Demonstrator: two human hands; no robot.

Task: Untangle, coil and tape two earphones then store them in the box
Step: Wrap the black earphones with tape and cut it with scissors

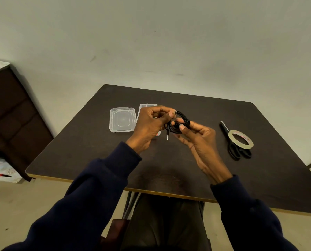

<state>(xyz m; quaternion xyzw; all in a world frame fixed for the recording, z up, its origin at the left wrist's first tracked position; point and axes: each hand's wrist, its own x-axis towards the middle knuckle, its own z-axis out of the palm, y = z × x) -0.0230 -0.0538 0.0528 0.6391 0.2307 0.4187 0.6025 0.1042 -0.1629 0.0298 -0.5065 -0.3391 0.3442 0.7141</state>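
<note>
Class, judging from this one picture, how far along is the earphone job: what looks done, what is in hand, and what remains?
Done: the box is open, its lid lying beside it on the table.
In hand: the left hand and right hand hold a coiled black earphone, its plug hanging free.
Left: the tape roll sits unused on the scissors, so taping and storing remain. The hand hides the box's contents.

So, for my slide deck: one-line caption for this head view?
Both hands coil a black earphone above the table, beside tape.
</note>
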